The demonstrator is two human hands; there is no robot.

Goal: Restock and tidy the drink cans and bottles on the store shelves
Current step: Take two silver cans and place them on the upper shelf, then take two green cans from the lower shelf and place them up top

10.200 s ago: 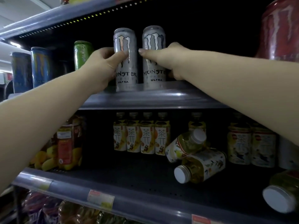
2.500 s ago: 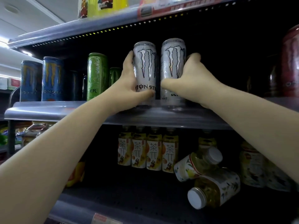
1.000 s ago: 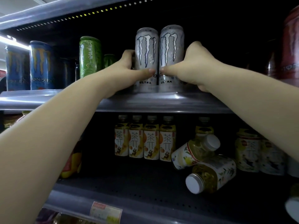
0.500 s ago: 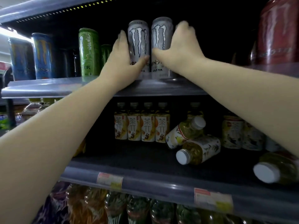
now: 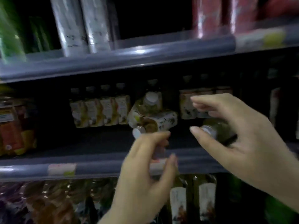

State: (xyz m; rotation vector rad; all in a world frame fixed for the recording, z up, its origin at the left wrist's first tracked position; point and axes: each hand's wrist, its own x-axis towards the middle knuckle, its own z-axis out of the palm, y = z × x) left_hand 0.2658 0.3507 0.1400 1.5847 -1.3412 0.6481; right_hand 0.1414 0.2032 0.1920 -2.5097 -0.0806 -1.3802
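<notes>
Blur smears the whole view. My left hand [image 5: 145, 172] hangs in front of the middle shelf's edge [image 5: 97, 167], fingers apart and holding nothing. Just beyond its fingertips a white-capped tea bottle [image 5: 161, 123] lies on its side, and a second bottle [image 5: 145, 105] leans on top of it. My right hand [image 5: 239, 135] is spread wide, and a third toppled bottle [image 5: 216, 131] shows between its thumb and fingers; I cannot tell whether they touch. Two white cans [image 5: 80, 28] stand side by side on the upper shelf [image 5: 145, 57].
A row of upright tea bottles [image 5: 100, 110] stands left of the toppled ones, more bottles [image 5: 189, 105] behind my right hand. Red cans [image 5: 208, 15] and a green can [image 5: 9, 29] flank the white cans. Orange jars [image 5: 11, 126] stand far left; tall bottles [image 5: 178, 204] fill the shelf below.
Both hands have let go of the two white cans and dropped to the middle shelf. The view has swung down and closer to the toppled bottles.
</notes>
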